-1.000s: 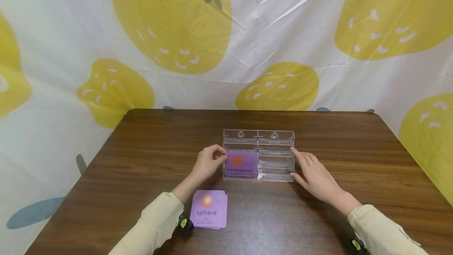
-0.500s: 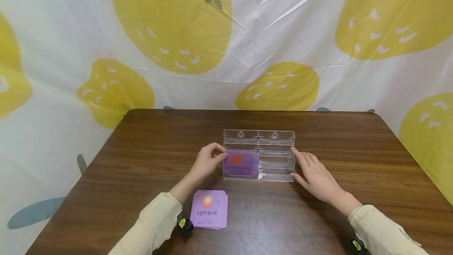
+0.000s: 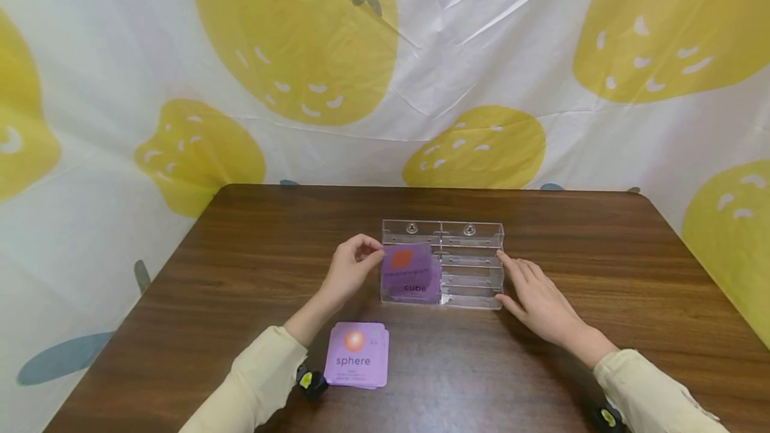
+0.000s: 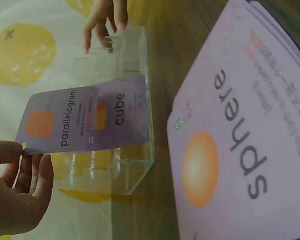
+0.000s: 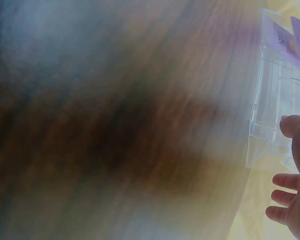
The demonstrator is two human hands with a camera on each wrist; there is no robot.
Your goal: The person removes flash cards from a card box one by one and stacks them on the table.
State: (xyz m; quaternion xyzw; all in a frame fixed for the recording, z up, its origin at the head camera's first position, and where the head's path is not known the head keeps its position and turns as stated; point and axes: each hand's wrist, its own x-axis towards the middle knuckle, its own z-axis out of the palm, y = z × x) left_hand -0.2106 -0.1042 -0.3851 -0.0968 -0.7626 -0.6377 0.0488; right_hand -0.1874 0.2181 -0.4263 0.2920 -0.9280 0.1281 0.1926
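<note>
At table centre, head view: left hand pinches the parallelogram card over the clear rack; right hand, fingers straight, steadies it. Left-wrist view: card above the cube card; seating it likely needs slot alignment. Right-wrist view: blurred.
</note>
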